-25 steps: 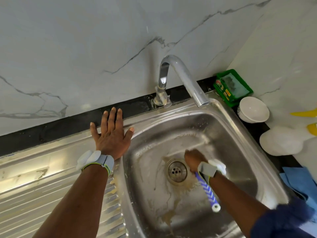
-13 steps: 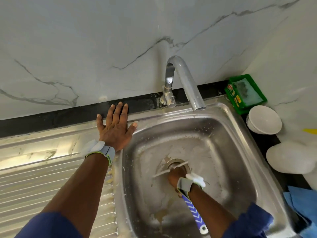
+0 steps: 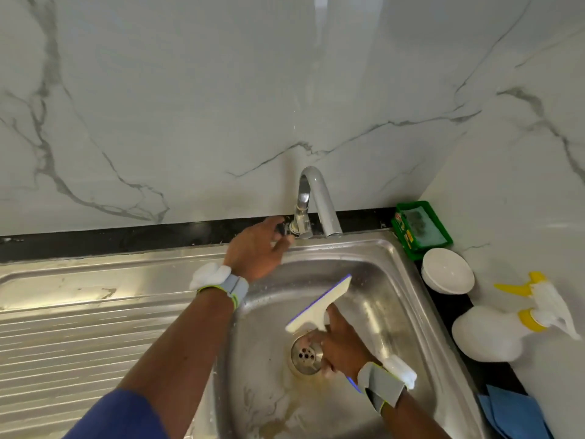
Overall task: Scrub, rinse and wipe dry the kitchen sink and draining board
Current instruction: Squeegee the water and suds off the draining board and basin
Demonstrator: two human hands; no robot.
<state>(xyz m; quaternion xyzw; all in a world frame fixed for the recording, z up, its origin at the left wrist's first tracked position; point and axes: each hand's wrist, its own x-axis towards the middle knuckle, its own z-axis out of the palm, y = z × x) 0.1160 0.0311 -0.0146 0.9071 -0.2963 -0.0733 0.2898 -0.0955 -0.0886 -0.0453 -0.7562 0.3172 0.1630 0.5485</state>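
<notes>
**Sink mid-scrub: squeegee in basin, other hand at tap**

Draining board [image 3: 79,327]: ribbed steel, left of the basin, rigid, streaked with pale residue. Judged slippery when wet; ribs will trap water, so wiping should run along them.

Sink [image 3: 395,312]: steel basin, brownish film around and below the drain [image 3: 305,356], droplets on the walls. No water is seen leaving the tap [image 3: 319,191]. Hard and fixed, so it takes firm pressure. Scrub stage judged largely done, rinse not yet begun.

Left hand [image 3: 256,245]: at the tap base, fingers curled around the tap lever [image 3: 286,231]. The small lever is likely slick; blur hides the exact contact.

Right hand [image 3: 340,346]: low in the basin over the drain, fingers wrapped on the handle of the squeegee [image 3: 319,304], blade raised and tilted. Light tool with a stiff body; the handle is the right hold.

Surroundings, on the bench right of the sink: white spray bottle [image 3: 487,334] on its side, white bowl [image 3: 448,270] just beside the rim, green tub [image 3: 421,229] in the corner, blue cloth [image 3: 512,413] near the front. The bowl may catch rinse splash; the cloth is within reach for drying.
</notes>
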